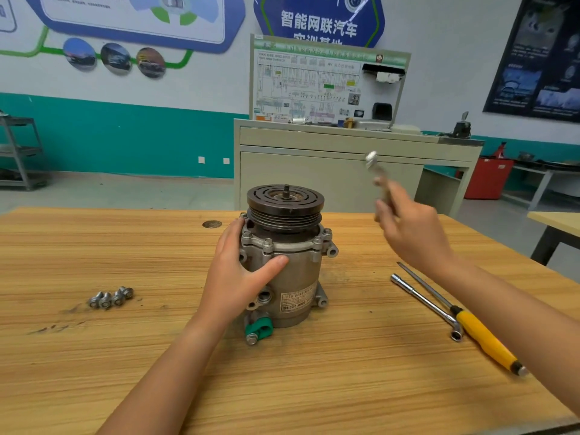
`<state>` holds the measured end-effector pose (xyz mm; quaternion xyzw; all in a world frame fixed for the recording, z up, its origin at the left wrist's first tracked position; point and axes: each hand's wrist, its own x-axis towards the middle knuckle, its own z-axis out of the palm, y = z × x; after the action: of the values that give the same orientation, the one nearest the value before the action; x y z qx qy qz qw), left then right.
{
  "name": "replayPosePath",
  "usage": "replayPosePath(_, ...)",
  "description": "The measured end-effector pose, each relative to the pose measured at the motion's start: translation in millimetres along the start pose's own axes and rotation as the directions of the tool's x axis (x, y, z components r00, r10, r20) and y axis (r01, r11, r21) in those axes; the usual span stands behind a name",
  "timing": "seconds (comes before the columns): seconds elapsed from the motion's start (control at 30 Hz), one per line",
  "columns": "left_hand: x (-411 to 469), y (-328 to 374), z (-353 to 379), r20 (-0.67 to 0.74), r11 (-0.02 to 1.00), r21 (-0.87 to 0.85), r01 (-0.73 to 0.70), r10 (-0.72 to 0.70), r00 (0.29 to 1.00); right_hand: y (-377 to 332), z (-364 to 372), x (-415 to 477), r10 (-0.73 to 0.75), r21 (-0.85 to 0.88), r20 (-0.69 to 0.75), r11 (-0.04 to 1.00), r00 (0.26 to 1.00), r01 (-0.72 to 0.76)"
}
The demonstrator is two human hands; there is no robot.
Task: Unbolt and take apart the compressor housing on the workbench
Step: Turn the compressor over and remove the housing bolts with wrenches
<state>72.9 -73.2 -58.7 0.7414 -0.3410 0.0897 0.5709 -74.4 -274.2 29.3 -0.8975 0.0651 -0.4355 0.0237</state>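
Observation:
A grey metal compressor [298, 277] stands upright mid-bench, its dark pulley [285, 206] on top. Several bolts [318, 240] sit in the flange below the pulley. My left hand [238, 271] wraps the left side of the housing, thumb across its front. My right hand [411, 227] is raised to the right of the pulley, clear of the compressor, and grips a silver wrench [375, 166] whose head points up and looks blurred.
Several loose bolts [110, 298] lie on the wooden bench [94, 356] at left. An L-shaped socket wrench [430, 306] and a yellow-handled screwdriver [483, 335] lie at right. A beige cabinet [329, 171] with a wiring display board stands behind the bench.

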Motion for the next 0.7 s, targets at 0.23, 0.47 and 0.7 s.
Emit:
replayPosePath(0.23, -0.4, -1.1, 1.6, -0.019, 1.0, 0.009, -0.002, 0.002, 1.0, -12.7, -37.2, -40.7, 0.088, -0.235, 0.441, 0.972, 0.893, 0.02)
replayPosePath(0.47, -0.5, -2.2, 3.0, -0.025, 1.0, 0.014, -0.011, 0.011, 1.0, -35.7, -24.7, -37.1, 0.126, -0.3, 0.502, 0.953, 0.856, 0.035)
replayPosePath(0.7, -1.0, 0.9, 0.5, -0.007, 1.0, -0.006, 0.002, -0.002, 1.0, -79.4, -30.8, -24.1, 0.149, -0.588, 0.601, 0.748, 0.786, 0.308)
